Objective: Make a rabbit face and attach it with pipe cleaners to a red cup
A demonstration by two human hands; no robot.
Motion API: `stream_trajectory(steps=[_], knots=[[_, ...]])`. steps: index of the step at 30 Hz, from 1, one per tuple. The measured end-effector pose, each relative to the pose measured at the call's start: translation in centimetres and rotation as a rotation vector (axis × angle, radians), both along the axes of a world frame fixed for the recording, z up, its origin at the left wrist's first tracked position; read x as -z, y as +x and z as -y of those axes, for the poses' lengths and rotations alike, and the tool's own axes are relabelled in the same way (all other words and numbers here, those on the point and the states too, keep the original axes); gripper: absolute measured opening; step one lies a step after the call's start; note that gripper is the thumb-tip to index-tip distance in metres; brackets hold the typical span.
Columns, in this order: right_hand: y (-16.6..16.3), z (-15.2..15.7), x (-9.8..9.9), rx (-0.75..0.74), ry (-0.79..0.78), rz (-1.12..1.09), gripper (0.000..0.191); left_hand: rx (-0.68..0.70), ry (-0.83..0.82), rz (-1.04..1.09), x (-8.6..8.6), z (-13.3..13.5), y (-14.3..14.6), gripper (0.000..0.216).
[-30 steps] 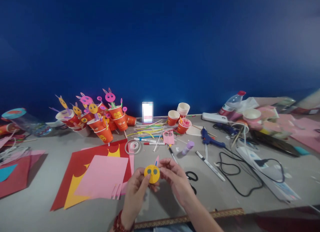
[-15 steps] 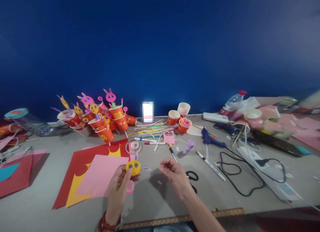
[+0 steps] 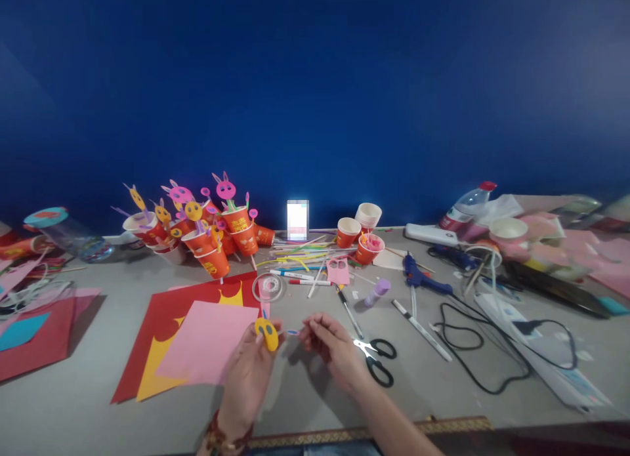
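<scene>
My left hand (image 3: 249, 357) pinches a round yellow paper face (image 3: 266, 334) with dark eyes. One narrow paper ear with a blue middle stands up from its top edge. The disc is tilted, partly side-on. To its right, a small loose paper ear (image 3: 292, 332) has its right end at the fingertips of my right hand (image 3: 327, 344). Those fingers are pressed together on that end; whether the ear is off the table cannot be made out. Black-handled scissors (image 3: 377, 357) lie just right of my right hand.
Pink paper (image 3: 207, 341) lies over yellow and red sheets at left. Orange cups (image 3: 211, 262) with paper rabbits stand behind. A glue stick (image 3: 377, 292), a pen (image 3: 349, 311), a marker (image 3: 420, 330), a blue glue gun (image 3: 426, 280) and a corded power strip (image 3: 541, 351) are rightward.
My right hand has moved left and down to the loose paper ear, uncovering the scissors. My left hand has turned the yellow face more side-on. The view has shifted slightly.
</scene>
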State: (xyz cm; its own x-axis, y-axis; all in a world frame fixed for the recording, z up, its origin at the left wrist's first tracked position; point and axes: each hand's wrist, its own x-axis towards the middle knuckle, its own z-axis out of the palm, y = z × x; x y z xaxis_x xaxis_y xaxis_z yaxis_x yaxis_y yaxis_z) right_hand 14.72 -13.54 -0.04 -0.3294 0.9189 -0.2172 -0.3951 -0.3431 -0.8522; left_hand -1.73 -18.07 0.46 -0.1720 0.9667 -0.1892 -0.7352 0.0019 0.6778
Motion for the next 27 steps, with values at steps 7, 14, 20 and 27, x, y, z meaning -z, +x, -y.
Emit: stream_trajectory(steps=[7,14,20,27], knots=[[-1.1,2.6,-1.0,-0.211,0.929,0.732,0.035,0.158,0.068,0.224,0.2,-1.3,1.6,0.037],[-0.1,3.5,-1.4,-0.459,1.166,0.884,0.051,0.079,0.076,0.034,-0.8,-1.4,0.1,0.032],[1.8,0.1,-1.2,-0.283,0.938,1.078,0.021,-0.075,0.142,-0.153,-1.7,-1.7,-1.8,0.022],[-0.8,-2.5,-0.5,-0.391,0.873,1.407,0.014,-0.088,-0.122,-0.543,0.2,-0.6,-1.9,0.029]])
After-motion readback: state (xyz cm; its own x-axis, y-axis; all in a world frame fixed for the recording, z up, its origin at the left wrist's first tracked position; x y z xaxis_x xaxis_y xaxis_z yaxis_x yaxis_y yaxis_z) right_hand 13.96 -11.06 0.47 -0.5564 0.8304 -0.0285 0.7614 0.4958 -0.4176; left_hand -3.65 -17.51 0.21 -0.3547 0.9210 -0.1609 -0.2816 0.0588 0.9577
